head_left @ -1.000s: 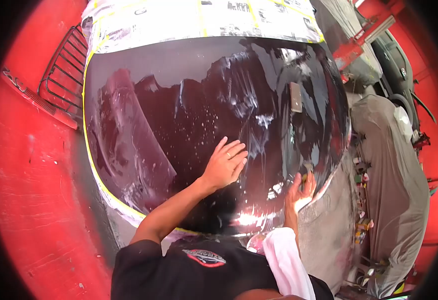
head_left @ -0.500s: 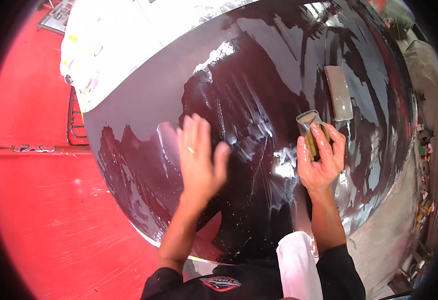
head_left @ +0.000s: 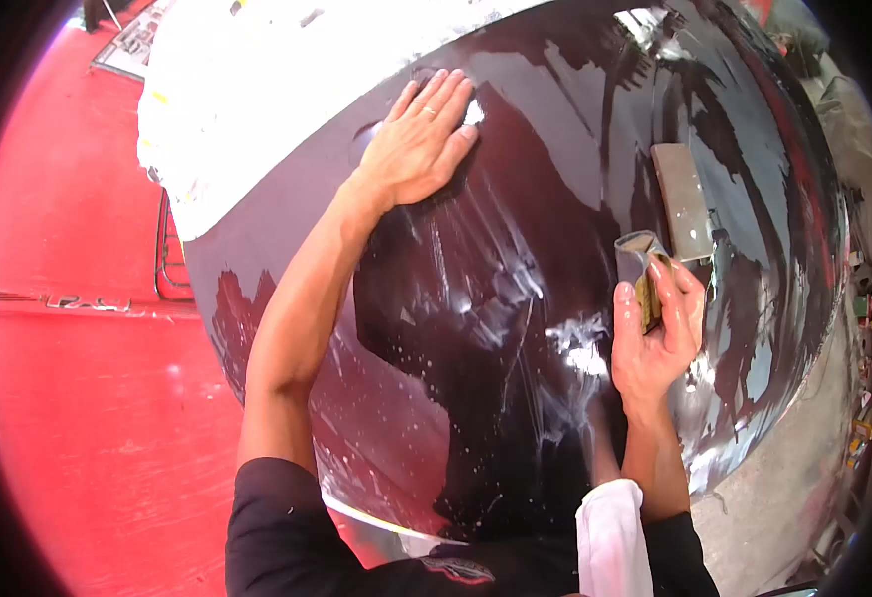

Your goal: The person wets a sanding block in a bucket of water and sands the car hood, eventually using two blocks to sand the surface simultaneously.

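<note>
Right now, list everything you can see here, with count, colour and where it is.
car panel: one, glossy dark maroon, wet with white streaks, fills the middle.
masking paper: one sheet, white, over the panel's upper left end.
sanding block: one, grey-tan, lying on the panel at right.
sanding pad: one, grey over olive, folded, in the right hand.
cloth: one, white, bottom centre.
floor: red, at left.
metal rack: one, black, beside the panel's left edge.
left hand: flat on the panel near the paper, wearing a ring.
right hand: gripping the sanding pad.
</note>
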Demonstrator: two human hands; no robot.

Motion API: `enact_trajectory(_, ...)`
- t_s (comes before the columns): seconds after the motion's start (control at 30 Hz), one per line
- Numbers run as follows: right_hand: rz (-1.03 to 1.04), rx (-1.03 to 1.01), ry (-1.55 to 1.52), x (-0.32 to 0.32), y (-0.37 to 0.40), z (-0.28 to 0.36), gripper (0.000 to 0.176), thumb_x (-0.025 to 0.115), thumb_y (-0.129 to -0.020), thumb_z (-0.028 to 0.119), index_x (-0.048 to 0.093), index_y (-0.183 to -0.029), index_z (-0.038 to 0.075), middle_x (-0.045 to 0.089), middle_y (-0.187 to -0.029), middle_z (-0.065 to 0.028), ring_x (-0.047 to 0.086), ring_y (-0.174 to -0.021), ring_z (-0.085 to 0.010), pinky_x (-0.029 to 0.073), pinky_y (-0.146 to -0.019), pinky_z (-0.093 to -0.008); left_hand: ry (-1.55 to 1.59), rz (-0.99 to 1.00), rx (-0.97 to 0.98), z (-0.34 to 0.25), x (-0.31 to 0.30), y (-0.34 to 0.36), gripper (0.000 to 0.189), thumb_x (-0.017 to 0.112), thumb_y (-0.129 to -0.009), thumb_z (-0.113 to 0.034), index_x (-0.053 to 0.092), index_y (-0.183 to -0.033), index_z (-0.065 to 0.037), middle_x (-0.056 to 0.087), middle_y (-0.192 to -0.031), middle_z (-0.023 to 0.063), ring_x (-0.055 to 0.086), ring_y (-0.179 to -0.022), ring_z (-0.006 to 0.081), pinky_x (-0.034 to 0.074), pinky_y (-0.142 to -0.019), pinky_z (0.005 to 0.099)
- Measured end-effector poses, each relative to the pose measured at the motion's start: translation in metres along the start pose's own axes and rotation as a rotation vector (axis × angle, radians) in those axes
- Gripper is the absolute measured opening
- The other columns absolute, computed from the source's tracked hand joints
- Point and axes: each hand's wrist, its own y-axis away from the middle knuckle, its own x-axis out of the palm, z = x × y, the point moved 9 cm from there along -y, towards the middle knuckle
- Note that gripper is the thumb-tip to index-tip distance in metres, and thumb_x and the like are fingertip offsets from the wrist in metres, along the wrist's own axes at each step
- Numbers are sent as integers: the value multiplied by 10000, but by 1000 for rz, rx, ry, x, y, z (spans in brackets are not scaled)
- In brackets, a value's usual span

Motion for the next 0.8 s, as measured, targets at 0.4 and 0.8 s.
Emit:
enact_trajectory(0.4, -143, 112, -123, -22, 9, -24, 345, 670, -907, -65, 594, -1244, -66, 556, -1201, -98, 543, -1063, -162, 468, -912, -306, 529, 15, 213, -279, -8, 99, 558, 599, -913, -335, 563, -1303, 61, 530, -1406, 209, 447, -1382, 353, 259, -1213, 483)
enact_trajectory(0.8, 122, -216, 160, 51, -54, 32, 326, 768, -849, 88, 703, -1163, 28, 667, -1154, -164, 643, -1035, -312, 519, -893, -382, 220, -380, -463, -115, -29, 102, 620, 611, -963, -280, 434, -1408, 114, 401, -1509, 286, 345, -1428, 453, 256, -1172, 570)
